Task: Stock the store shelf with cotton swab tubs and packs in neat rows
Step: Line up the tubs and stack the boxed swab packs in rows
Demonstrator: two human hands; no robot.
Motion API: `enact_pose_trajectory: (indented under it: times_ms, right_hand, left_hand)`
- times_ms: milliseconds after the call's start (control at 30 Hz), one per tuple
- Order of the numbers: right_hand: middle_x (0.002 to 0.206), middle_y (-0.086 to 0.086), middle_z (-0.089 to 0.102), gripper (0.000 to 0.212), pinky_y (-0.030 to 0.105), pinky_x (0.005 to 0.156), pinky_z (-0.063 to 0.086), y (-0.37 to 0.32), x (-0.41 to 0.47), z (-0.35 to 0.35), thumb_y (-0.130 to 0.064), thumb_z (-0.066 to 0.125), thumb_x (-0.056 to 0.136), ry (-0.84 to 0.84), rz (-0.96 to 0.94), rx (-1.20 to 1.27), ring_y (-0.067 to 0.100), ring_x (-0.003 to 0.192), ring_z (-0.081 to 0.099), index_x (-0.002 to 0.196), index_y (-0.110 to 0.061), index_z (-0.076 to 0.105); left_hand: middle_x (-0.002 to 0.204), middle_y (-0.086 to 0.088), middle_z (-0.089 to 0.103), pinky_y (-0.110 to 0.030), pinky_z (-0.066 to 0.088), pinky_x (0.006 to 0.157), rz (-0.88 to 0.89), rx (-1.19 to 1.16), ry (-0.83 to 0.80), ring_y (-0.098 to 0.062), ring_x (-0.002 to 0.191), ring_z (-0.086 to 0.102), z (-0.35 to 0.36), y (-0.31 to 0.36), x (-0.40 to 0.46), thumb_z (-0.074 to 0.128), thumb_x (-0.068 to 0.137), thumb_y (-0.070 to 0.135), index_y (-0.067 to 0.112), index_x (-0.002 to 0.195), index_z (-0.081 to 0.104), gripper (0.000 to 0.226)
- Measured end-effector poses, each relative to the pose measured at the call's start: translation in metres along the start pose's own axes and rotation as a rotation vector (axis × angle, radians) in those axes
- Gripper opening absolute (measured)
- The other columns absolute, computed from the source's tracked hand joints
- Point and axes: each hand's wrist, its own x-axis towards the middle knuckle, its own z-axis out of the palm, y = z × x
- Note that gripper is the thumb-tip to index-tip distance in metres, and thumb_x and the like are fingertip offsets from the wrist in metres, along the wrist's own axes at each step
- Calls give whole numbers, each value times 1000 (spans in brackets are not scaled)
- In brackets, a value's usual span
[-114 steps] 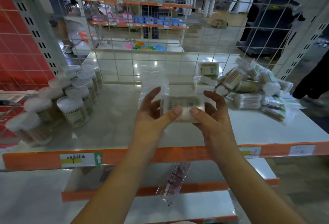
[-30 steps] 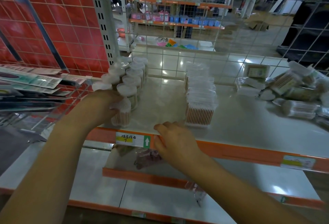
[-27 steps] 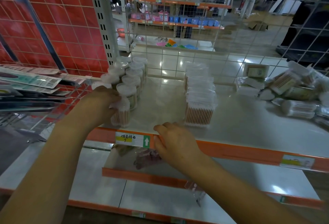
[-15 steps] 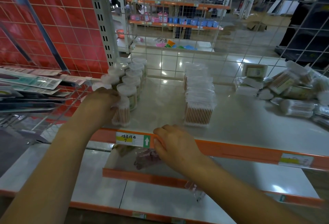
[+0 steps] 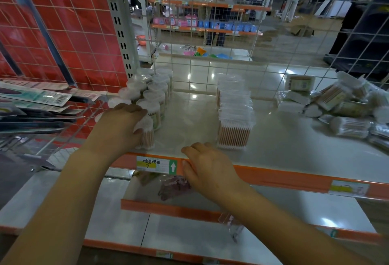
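Round cotton swab tubs stand in two rows at the left of the white shelf. My left hand grips the front tub of these rows, near the shelf's edge. A single row of square swab packs runs front to back in the middle. Loose swab packs lie heaped at the right. My right hand rests on the orange front rail, fingers curled over its edge beside the price label.
A wire grid backs the shelf. A red grid panel with hanging packaged items stands at the left. On the lower shelf lies a small plastic bag. Another clear bag hangs lower down.
Since 3.8 s ago the view swung left and both hands let go of a square pack. Over the last second my left hand stays on the front tub and my right on the rail.
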Motion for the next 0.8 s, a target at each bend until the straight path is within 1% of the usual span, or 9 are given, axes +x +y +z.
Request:
enact_pose_trajectory:
  times_ms: [100,200,267,367,433,567,667,733,800]
  right_hand:
    - [110,11,61,33,41,82,46,5,3,-6,-22,43,94,49,14,31,29,99,53,120,-8,57]
    - [110,11,62,32,40,82,46,12,2,-11,-23,44,94,79,46,44,28,100,53,120,-9,58]
    - [111,10,62,32,40,83,47,16,-1,-12,-22,43,94,86,57,56,27,101,53,120,-9,58]
    - [111,10,62,32,38,83,47,22,-6,-12,-22,45,94,103,66,66,27,100,55,122,-10,58]
    - [106,12,64,31,40,79,49,26,-8,-9,-20,46,92,115,74,72,30,95,58,117,-9,61]
    - [89,14,67,33,43,65,53,30,-11,-4,-23,46,84,139,87,94,34,79,62,101,-6,68]
    - [91,14,68,34,42,66,53,34,-13,-5,-25,46,84,149,91,108,33,81,62,104,-6,68]
    - [92,14,68,33,42,66,54,37,-14,-9,-24,47,85,170,87,119,33,81,62,104,-6,67]
    - [91,14,68,33,44,65,54,40,-15,-13,-24,48,85,191,87,117,34,80,62,103,-5,67]
  left_hand:
    - [95,-20,68,-48,52,66,11,11,14,-40,79,64,-5,16,4,79,52,-4,-3,102,68,51]
    - [87,-19,68,-43,51,59,2,10,-12,-39,73,63,-1,16,5,75,46,-10,-1,98,68,53]
    - [81,-21,66,-45,53,56,6,-30,-33,-40,69,63,5,12,4,70,46,-15,-3,91,69,47]
    - [80,-25,67,-50,54,57,-1,-77,-38,-42,68,64,8,9,3,74,48,-17,-5,82,70,36]
    - [79,-26,67,-51,55,60,-22,-89,-20,-43,67,65,6,12,3,75,47,-20,-6,77,71,34]
    - [77,-27,67,-52,53,61,-31,-86,-9,-43,66,65,1,16,3,73,41,-23,-7,75,71,37]
    - [86,-29,67,-54,53,67,-44,-104,-58,-46,74,64,0,18,5,71,44,-22,-8,84,70,42]
    - [95,-27,66,-51,53,71,-56,-111,-84,-46,83,63,-2,24,8,69,49,-19,-6,96,69,49]
    - [97,-25,66,-48,54,70,-42,-92,-81,-43,85,63,-3,35,13,67,51,-17,-3,101,68,52]
